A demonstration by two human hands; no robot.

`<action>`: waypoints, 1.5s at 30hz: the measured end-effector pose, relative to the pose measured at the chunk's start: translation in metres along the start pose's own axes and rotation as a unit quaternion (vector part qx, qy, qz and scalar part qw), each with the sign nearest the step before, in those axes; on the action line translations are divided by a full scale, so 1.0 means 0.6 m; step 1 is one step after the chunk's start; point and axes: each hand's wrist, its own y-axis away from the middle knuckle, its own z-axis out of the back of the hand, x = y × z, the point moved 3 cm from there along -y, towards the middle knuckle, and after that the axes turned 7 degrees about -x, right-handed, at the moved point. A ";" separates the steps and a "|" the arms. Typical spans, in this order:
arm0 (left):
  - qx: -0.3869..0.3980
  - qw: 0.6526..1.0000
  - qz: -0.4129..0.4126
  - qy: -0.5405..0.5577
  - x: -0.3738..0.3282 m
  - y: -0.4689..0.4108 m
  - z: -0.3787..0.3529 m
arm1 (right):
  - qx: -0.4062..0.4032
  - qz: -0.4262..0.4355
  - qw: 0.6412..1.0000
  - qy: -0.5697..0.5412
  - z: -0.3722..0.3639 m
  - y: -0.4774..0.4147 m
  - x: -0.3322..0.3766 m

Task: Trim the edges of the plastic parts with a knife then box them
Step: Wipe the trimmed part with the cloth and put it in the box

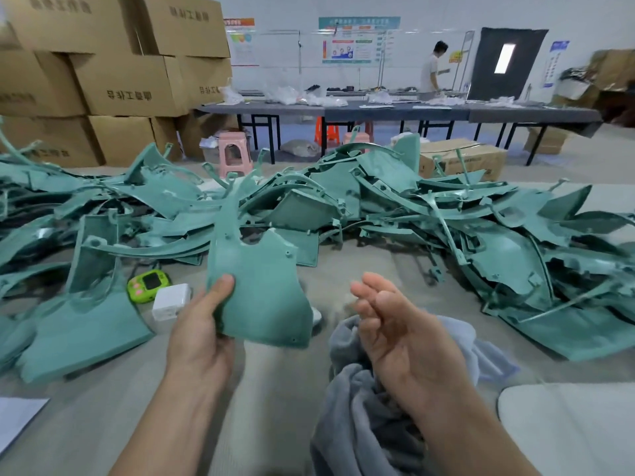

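My left hand (202, 334) grips a teal plastic part (256, 286) by its lower left edge, thumb on its face, holding it upright above the surface. The part has a long thin arm rising to the upper left and a notch at its top. My right hand (402, 334) hovers to the right of the part, palm turned up, fingers loosely curled and holding nothing. No knife is visible. A large heap of teal plastic parts (446, 221) spreads across the surface behind and to both sides.
A grey cloth (360, 417) lies under my right arm. A green gadget (148, 285) and a white charger (171, 300) sit left of the held part. Stacked cardboard boxes (120, 80) stand back left, one box (460, 159) behind the heap. A person (433, 68) stands at far tables.
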 end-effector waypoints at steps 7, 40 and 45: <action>0.007 0.995 -0.064 -0.077 0.012 0.010 -0.008 | 0.042 -0.062 0.989 -0.127 0.009 -0.005 0.015; 0.128 0.951 -0.189 -0.207 -0.025 0.170 -0.133 | 0.022 0.120 0.955 0.269 -0.044 0.055 0.060; 0.220 0.892 -0.308 -0.248 -0.070 0.233 -0.201 | 0.059 0.167 0.971 0.163 -0.056 0.113 0.129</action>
